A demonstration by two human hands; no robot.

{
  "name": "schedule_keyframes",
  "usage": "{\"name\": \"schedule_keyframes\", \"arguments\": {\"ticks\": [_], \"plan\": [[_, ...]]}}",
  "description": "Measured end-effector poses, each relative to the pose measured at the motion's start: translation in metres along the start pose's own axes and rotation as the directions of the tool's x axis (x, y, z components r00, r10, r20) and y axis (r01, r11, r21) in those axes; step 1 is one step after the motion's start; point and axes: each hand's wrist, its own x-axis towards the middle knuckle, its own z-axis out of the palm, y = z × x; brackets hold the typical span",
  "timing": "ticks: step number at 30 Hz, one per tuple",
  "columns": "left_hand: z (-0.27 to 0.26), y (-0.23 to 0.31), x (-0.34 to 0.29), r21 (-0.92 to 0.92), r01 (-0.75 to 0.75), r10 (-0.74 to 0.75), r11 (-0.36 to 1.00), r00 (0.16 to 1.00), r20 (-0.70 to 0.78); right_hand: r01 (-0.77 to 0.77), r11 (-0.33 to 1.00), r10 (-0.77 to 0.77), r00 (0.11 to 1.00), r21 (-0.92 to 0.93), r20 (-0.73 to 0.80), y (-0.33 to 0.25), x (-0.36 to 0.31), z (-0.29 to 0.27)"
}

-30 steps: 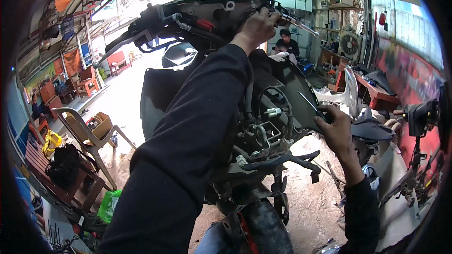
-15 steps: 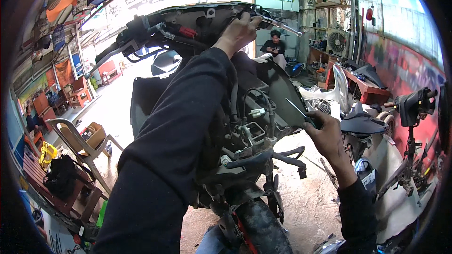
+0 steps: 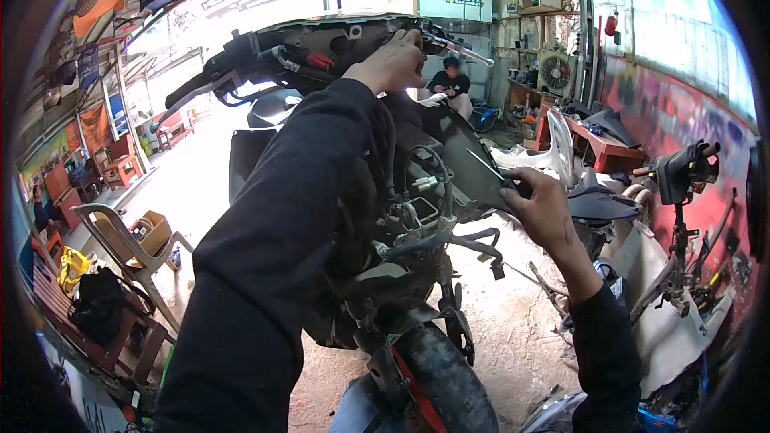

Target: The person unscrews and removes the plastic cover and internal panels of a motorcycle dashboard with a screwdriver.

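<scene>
A partly stripped scooter stands in front of me, its wiring and frame exposed. My left hand (image 3: 393,64) reaches across to the open handlebar cover (image 3: 321,42), right of its middle. Its fingers are curled in against the parts there, and their tips are hidden. Lower right, my right hand (image 3: 537,202) is closed round the dark handle of a screwdriver (image 3: 486,165). The thin metal shaft points up and left, in front of a dark body panel (image 3: 465,144). Between my arms hang a white wiring connector (image 3: 424,184) and black hoses (image 3: 473,242).
A brake lever (image 3: 469,52) juts out at the handlebar's right. Another stripped scooter (image 3: 682,184) and loose panels crowd the right side. At left are a plastic chair (image 3: 120,252) with a cardboard box and a wooden bench (image 3: 60,297) bearing bags. Someone sits at the back (image 3: 451,84).
The whole view has shifted a little. My left hand stays at the handlebar cover, its fingers drawn in closer. The screwdriver in my right hand has risen slightly against the scooter.
</scene>
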Motion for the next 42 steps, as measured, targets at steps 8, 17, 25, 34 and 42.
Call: {"name": "schedule_keyframes", "arguments": {"ticks": [8,17,25,34,42], "plan": [[-0.010,0.053,0.004,-0.585,0.222,-0.420,0.780,0.879,-0.227,0.028,0.999,-0.029,0.999,0.046,0.034,-0.023,0.032,0.011],[-0.011,0.066,-0.032,-0.939,0.294,-0.655,0.179,0.748,0.109,-0.225,0.892,0.200,0.974,0.392,0.103,-0.045,0.062,0.038],[-0.087,-0.012,-0.083,0.029,0.381,-0.343,0.924,0.861,-0.375,-0.167,0.908,0.138,0.985,0.384,0.101,-0.091,0.086,0.063],[-0.146,-0.068,-0.090,0.206,0.408,-0.390,0.889,0.912,-0.124,-0.185,0.639,0.233,0.972,0.747,0.041,-0.137,0.201,0.123],[-0.147,-0.090,-0.088,0.287,0.463,-0.467,0.839,0.882,-0.057,-0.268,0.745,0.497,0.834,0.611,-0.240,-0.175,0.232,0.160]]}}
